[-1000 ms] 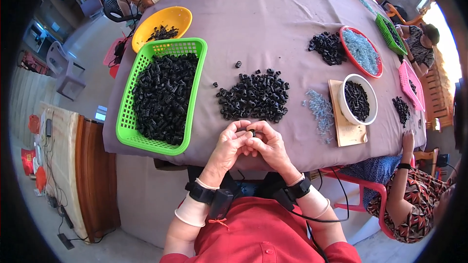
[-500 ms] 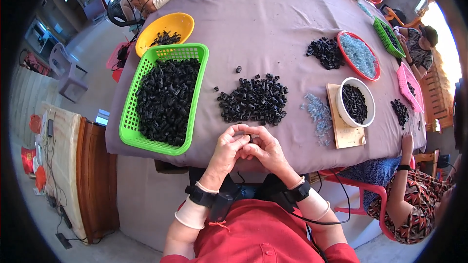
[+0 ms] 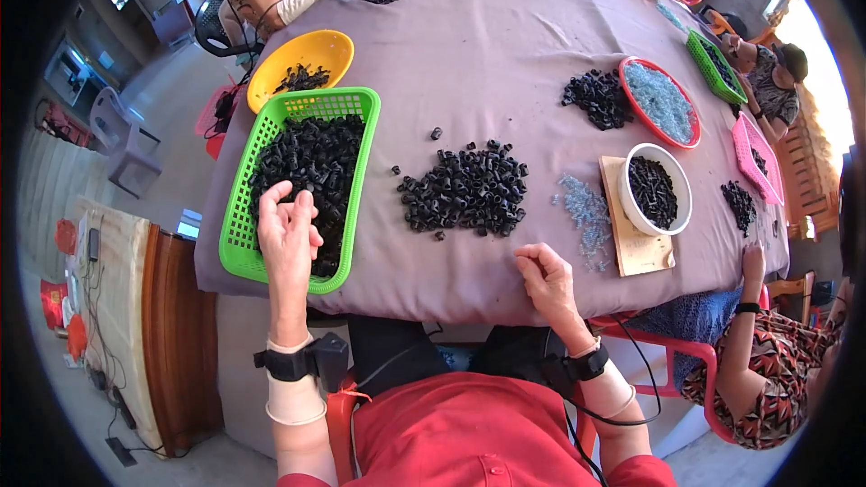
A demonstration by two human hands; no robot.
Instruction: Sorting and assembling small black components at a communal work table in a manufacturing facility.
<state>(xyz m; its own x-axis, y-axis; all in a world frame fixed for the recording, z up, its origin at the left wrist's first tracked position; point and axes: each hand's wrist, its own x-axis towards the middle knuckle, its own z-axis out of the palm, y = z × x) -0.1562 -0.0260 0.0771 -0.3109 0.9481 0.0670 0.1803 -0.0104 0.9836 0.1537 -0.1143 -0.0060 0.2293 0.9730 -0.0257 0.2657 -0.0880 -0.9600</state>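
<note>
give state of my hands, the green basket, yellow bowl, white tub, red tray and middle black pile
bright green rectangular plastic basket, filled with black pieces
yellow round bowl, sparsely filled
white round tub, holding many black pieces
shallow red round tray, heaped with clear pieces
central black pile of small hollow pieces, loosely heaped
left hand, grip open over the green basket
right hand, grip curled, any contents hidden

The left hand (image 3: pixel 289 233) reaches farther, half open; the right hand (image 3: pixel 548 284) is nearer, loosely curled, forearms (image 3: pixel 296 397) well apart.
</note>
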